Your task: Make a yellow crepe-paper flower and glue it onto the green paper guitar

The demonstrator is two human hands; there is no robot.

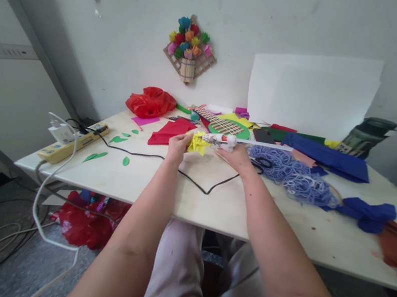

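My left hand (179, 147) pinches a yellow paper flower (199, 143) above the table. In my right hand (235, 157) is a white hot glue gun (227, 140), its nozzle pointing left at the flower. Whether the nozzle touches the petals I cannot tell. From the gun's back a long pale glue stick (269, 145) sticks out to the right. A black cord (193, 180) crosses the table in front of both hands. Just right of my right hand lie dark-handled scissors (262, 163), partly under a heap of blue-violet string (289, 174).
At left lies a yellow power strip (69, 145) with plugs, near green paper leaves (118, 140). Red paper (170, 132), a stick lattice (225, 122), a phone (263, 136), blue paper (328, 157) and a dark bottle (367, 139) lie or stand farther back. A flower decoration (190, 51) hangs on the wall.
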